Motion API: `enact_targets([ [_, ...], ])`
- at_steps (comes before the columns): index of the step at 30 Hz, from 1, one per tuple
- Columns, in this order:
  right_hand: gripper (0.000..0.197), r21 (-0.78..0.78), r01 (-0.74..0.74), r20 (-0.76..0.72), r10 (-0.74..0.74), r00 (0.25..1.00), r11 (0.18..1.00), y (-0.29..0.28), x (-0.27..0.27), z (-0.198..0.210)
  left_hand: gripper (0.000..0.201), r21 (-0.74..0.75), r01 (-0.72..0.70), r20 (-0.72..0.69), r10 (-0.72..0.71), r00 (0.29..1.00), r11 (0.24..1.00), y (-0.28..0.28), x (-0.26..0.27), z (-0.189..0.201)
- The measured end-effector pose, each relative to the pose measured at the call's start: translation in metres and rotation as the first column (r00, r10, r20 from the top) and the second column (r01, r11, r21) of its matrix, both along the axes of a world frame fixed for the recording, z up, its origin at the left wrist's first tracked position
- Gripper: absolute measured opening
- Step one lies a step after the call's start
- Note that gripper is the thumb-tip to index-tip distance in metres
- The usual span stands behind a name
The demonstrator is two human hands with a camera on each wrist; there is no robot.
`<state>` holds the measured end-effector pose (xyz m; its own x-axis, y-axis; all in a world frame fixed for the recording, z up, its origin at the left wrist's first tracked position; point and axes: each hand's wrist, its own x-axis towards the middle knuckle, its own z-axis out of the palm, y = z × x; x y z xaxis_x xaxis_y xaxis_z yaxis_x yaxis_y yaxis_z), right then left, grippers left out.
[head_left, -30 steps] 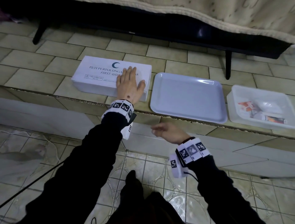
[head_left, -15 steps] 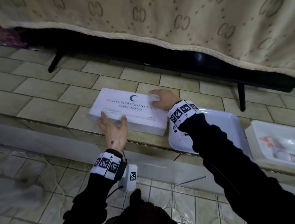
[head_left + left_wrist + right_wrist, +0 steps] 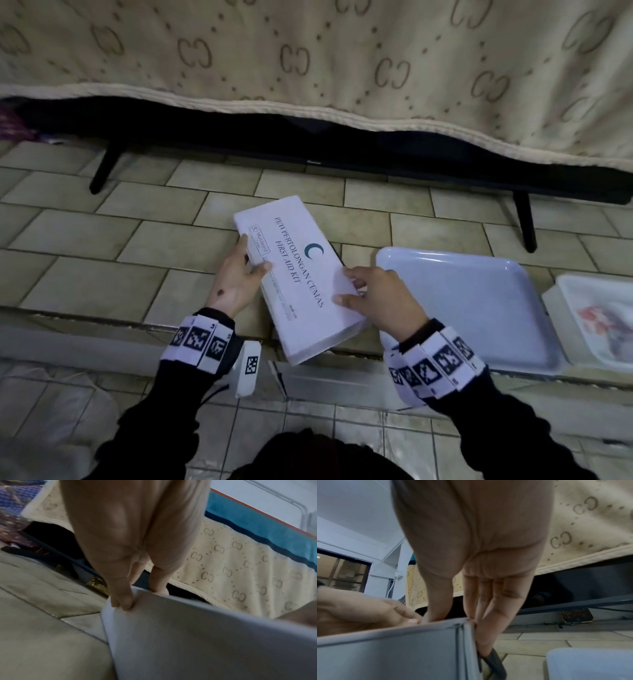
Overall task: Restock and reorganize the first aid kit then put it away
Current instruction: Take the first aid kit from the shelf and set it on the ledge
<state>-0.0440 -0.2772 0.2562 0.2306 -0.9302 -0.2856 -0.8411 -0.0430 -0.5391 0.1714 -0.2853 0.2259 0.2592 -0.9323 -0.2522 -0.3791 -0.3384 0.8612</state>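
Observation:
The white first aid kit box (image 3: 301, 274) is angled lengthwise away from me, with its near end jutting past the tiled ledge. My left hand (image 3: 251, 255) grips its left long edge, thumb on the lid and fingers on the side. In the left wrist view the left hand (image 3: 137, 596) pinches the box (image 3: 205, 635) at a corner. My right hand (image 3: 346, 286) holds the right edge, thumb on top. In the right wrist view the right hand's (image 3: 458, 618) fingers run down the side of the box (image 3: 402, 649) onto a dark handle (image 3: 494, 662).
An empty white tray (image 3: 479, 308) lies right of the box, and a clear tub (image 3: 599, 322) of supplies stands beyond it. A dark screen (image 3: 308, 147) on black legs (image 3: 525, 222) stands behind, draped in a beige cloth (image 3: 342, 61). The ledge edge (image 3: 102, 318) drops to lower floor tiles.
The box has swung from lying crosswise to pointing away from me and has come nearer. My right hand moved from its far corner to its right edge, and my left hand shifted along the side.

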Motion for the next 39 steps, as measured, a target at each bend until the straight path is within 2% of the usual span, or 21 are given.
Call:
enact_targets([
  [3,0.052,0.013,0.012,0.003,-0.012,1.000,1.000,0.004,0.004,-0.006,0.061,-0.010,0.047,0.014,-0.047,0.999,0.999,-0.002,-0.005,0.006],
  [5,0.039,0.008,-0.011,-0.007,0.011,1.000,1.000,-0.003,0.001,-0.003,0.057,-0.014,0.127,0.198,-0.121,0.973,0.992,0.006,-0.007,0.014],
  [7,0.029,-0.067,-0.070,-0.057,0.066,0.996,0.995,-0.023,-0.003,0.005,0.053,-0.060,0.220,0.396,-0.179,0.901,0.974,0.023,-0.017,0.022],
  [9,0.039,-0.173,-0.179,-0.174,0.149,0.973,0.969,-0.050,-0.003,0.017,0.051,-0.118,0.352,0.486,-0.255,0.836,0.929,0.048,-0.036,0.028],
  [12,0.051,-0.211,-0.410,-0.345,0.324,0.881,0.888,-0.085,0.012,0.033,0.051,-0.070,0.587,0.531,-0.468,0.706,0.806,0.074,-0.074,0.026],
  [14,0.053,-0.146,-0.555,-0.430,0.453,0.781,0.819,-0.104,0.026,0.032,0.058,-0.026,0.633,0.558,-0.514,0.651,0.773,0.079,-0.092,0.020],
  [15,0.054,-0.114,-0.608,-0.466,0.499,0.731,0.785,-0.111,0.031,0.027,0.062,-0.029,0.619,0.559,-0.501,0.661,0.784,0.080,-0.096,0.018],
  [17,0.059,-0.071,-0.667,-0.519,0.544,0.659,0.741,-0.121,0.035,0.013,0.067,-0.060,0.508,0.490,-0.418,0.765,0.859,0.080,-0.097,0.014],
  [18,0.062,-0.069,-0.672,-0.527,0.545,0.652,0.737,-0.122,0.035,0.005,0.068,-0.079,0.438,0.446,-0.361,0.819,0.896,0.081,-0.097,0.013],
  [20,0.065,-0.117,-0.637,-0.516,0.501,0.695,0.762,-0.118,0.029,-0.005,0.068,-0.093,0.336,0.448,-0.262,0.855,0.937,0.083,-0.097,0.014],
  [22,0.062,-0.221,-0.604,-0.499,0.444,0.745,0.765,-0.113,0.021,-0.012,0.068,-0.089,0.270,0.490,-0.194,0.850,0.959,0.085,-0.096,0.016],
  [26,0.060,-0.331,-0.467,-0.395,0.329,0.858,0.820,-0.100,0.006,-0.026,0.055,-0.077,0.222,0.494,-0.156,0.855,0.972,0.086,-0.076,0.014],
  [28,0.059,-0.356,-0.420,-0.349,0.298,0.889,0.835,-0.091,0.000,-0.027,0.049,-0.091,0.233,0.466,-0.165,0.869,0.968,0.087,-0.059,0.010],
  [30,0.057,-0.372,-0.392,-0.319,0.281,0.905,0.841,-0.082,-0.005,-0.025,0.048,-0.075,0.248,0.448,-0.190,0.874,0.966,0.087,-0.041,0.009],
  [33,0.051,-0.359,-0.346,-0.293,0.247,0.924,0.867,-0.070,-0.007,-0.023,0.059,-0.032,0.295,0.495,-0.241,0.835,0.955,0.087,-0.013,0.012],
  [37,0.049,-0.339,-0.294,-0.409,0.142,0.902,0.894,-0.044,-0.002,-0.021,0.048,0.028,0.320,0.584,-0.275,0.763,0.947,0.085,0.018,0.010],
  [39,0.048,-0.381,-0.264,-0.453,0.070,0.889,0.886,-0.028,0.000,-0.022,0.049,-0.003,0.317,0.592,-0.253,0.765,0.949,0.080,0.027,0.004],
])
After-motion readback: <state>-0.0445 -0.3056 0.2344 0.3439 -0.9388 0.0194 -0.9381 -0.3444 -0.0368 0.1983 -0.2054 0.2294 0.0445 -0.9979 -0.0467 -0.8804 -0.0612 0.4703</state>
